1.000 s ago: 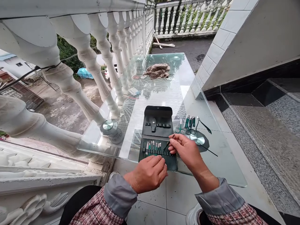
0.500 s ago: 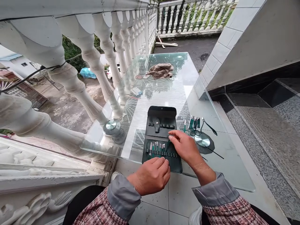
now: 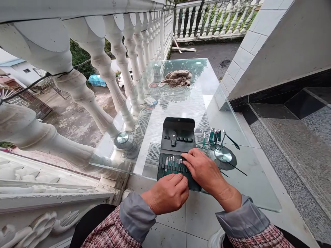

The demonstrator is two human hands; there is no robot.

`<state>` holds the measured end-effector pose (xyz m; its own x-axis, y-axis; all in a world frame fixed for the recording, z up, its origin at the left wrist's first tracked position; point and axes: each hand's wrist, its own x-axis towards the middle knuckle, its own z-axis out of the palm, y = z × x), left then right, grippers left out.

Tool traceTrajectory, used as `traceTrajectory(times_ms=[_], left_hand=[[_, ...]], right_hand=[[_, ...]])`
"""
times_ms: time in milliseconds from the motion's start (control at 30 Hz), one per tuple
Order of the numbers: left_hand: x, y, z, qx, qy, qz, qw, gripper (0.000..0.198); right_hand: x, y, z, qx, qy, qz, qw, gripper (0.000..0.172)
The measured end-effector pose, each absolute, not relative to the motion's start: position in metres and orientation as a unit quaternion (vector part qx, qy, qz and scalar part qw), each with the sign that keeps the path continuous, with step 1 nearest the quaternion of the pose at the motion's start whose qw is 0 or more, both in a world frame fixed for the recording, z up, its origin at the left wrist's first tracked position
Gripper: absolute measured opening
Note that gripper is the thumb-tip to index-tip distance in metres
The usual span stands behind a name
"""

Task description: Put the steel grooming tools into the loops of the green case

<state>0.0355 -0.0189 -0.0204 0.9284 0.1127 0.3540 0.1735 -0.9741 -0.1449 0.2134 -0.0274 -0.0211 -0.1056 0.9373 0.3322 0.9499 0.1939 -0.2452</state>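
Black rectangular leather-look tool case point(image 3: 170, 146) lies unfolded at the near edge of the clear glass table point(image 3: 253, 186). To its right on the glass are green-handled metal scissors point(image 3: 203, 145), a group of green-and-silver nail clippers point(image 3: 215, 135), green-handled nippers point(image 3: 231, 140) and a thin black rod point(image 3: 237, 167). A crumpled brown cloth point(image 3: 178, 78) and a small white-and-blue box point(image 3: 150, 100) lie farther back. Both hands obstruct the lower panel.

The case's long axis runs away from the person, its rounded flap at the far end.

The lower panel's loops hold a row of slim green-handled metal tools point(image 3: 173, 164), tips pointing away. The upper panel carries black loops and a snap tab point(image 3: 173, 137).

Left hand point(image 3: 168, 193): fingers curled at the near edge; grip cannot be determined. Right hand point(image 3: 204, 168): fingers bent over the row's right end; grip likewise undetermined.
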Motion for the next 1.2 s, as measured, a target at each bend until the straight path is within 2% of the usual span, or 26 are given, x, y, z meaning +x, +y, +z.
traceTrajectory(times_ms=[100, 267, 467, 600, 733, 867, 1033, 1200], left_hand=[[0.036, -0.018, -0.019, -0.972, -0.067, -0.198, 0.105, 0.021], [0.036, -0.018, -0.023, -0.967, -0.061, -0.217, 0.115, 0.018], [0.037, -0.019, -0.023, -0.967, -0.051, -0.223, 0.115, 0.018], [0.038, -0.019, -0.021, -0.965, -0.04, -0.23, 0.12, 0.02], [0.037, -0.02, -0.019, -0.964, -0.035, -0.233, 0.126, 0.019], [0.035, -0.021, -0.015, -0.965, -0.02, -0.228, 0.129, 0.021], [0.036, -0.021, -0.013, -0.961, -0.014, -0.245, 0.125, 0.023], [0.039, -0.021, -0.015, -0.965, 0.0, -0.228, 0.131, 0.022]], right_hand=[[0.216, -0.031, -0.022, -0.627, -0.748, 0.007, 0.219, 0.025], [0.224, -0.034, -0.025, -0.632, -0.72, 0.024, 0.287, 0.029], [0.22, -0.04, -0.026, -0.625, -0.744, 0.009, 0.237, 0.034], [0.217, -0.041, -0.027, -0.618, -0.749, 0.021, 0.238, 0.036], [0.227, -0.042, -0.02, -0.615, -0.718, 0.047, 0.324, 0.033], [0.254, -0.048, -0.005, -0.696, -0.594, 0.023, 0.403, 0.027], [0.288, -0.061, -0.005, -0.779, -0.502, 0.067, 0.369, 0.021], [0.296, -0.074, -0.018, -0.788, -0.557, 0.048, 0.256, 0.017]])
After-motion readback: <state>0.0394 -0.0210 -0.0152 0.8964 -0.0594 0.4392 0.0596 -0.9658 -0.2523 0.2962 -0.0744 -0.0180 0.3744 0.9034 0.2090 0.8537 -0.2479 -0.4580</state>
